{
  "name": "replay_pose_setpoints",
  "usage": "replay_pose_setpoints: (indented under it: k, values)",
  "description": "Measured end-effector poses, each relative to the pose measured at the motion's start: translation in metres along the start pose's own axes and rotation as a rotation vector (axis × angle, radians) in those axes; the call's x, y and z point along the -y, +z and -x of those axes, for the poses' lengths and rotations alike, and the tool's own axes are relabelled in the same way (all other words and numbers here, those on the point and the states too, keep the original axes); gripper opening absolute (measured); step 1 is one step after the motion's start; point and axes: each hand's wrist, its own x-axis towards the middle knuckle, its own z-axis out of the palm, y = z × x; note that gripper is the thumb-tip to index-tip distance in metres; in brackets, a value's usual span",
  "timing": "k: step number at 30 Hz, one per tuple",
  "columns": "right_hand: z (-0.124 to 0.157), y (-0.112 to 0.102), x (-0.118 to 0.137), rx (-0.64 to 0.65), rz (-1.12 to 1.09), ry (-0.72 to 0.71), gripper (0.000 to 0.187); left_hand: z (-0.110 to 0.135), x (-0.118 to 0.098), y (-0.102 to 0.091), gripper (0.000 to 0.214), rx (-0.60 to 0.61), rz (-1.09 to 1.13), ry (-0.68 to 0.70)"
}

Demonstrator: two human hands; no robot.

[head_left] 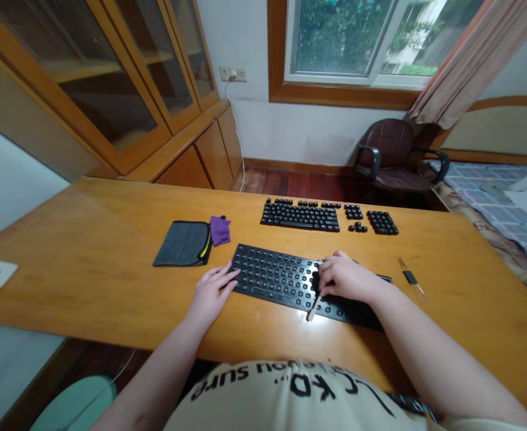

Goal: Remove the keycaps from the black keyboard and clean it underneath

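A black keyboard base (272,272) with its keycaps off lies on the wooden desk in front of me, its bare switches showing. At its left end my left hand (217,286) rests with fingers stretched out, the tips touching the edge. Over the right half of the base, my right hand (338,276) is closed around a slim, pale stick that looks like a small brush (313,308). The stick's wider end points down toward the front edge of the base. My right hand and forearm hide part of the base's right side.
Beyond the base, removed black keycaps (301,216) lie in keyboard order, with a number-pad block (382,222) at right. A grey pouch (182,244) and purple cloth (220,230) lie at left. A wire keycap puller (410,278) lies right. A chair (389,149) stands behind the desk.
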Motion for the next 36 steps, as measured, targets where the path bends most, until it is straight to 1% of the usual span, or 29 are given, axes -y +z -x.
replay_pose_setpoints:
  k: [2,6,8,10,11,13,14,16,18,20,24,29,33,36]
  values:
    - [-0.001,-0.003,0.000,-0.020,0.002,0.015,0.016,0.000,-0.001,-0.001,0.030,0.002,-0.002,-0.001]
    - [0.002,-0.011,-0.009,-0.102,0.038,0.104,0.017,0.000,-0.003,-0.003,0.030,0.003,-0.004,-0.007]
    - [0.005,-0.011,-0.011,-0.157,0.059,0.150,0.019,0.000,-0.004,-0.004,0.030,0.002,0.000,-0.010]
    - [0.007,-0.007,-0.008,-0.213,0.103,0.256,0.022,0.000,-0.006,-0.004,0.029,0.001,0.005,-0.013]
    - [0.008,-0.004,-0.004,-0.220,0.125,0.322,0.024,0.000,-0.007,-0.005,0.029,0.001,0.005,-0.016]
    - [0.010,0.005,0.008,-0.173,0.137,0.407,0.026,0.001,-0.008,-0.005,0.029,-0.002,0.003,-0.019]
    - [0.011,0.009,0.015,-0.132,0.124,0.410,0.027,0.001,-0.009,-0.006,0.029,-0.003,0.000,-0.019]
    - [0.013,0.017,0.029,-0.063,0.082,0.360,0.028,0.002,-0.010,-0.006,0.030,0.001,-0.010,-0.010]
    - [0.014,0.024,0.039,-0.035,0.072,0.319,0.029,0.002,-0.010,-0.007,0.033,0.010,-0.023,0.005]
    - [0.015,0.029,0.045,-0.025,0.099,0.315,0.030,0.003,-0.010,-0.007,0.037,0.017,-0.035,0.015]
    - [0.016,0.035,0.050,-0.028,0.131,0.315,0.033,0.003,-0.008,-0.006,0.039,0.011,-0.034,0.016]
    - [0.016,0.043,0.049,-0.030,0.071,0.283,0.035,0.002,-0.007,-0.006,0.044,0.032,-0.030,0.002]
    - [0.002,0.055,0.051,-0.015,0.069,0.286,0.036,0.002,-0.006,-0.006,0.052,0.048,-0.040,0.003]
    - [-0.015,0.063,0.060,-0.037,0.034,0.262,0.037,0.002,-0.005,-0.005,0.052,0.040,-0.032,0.003]
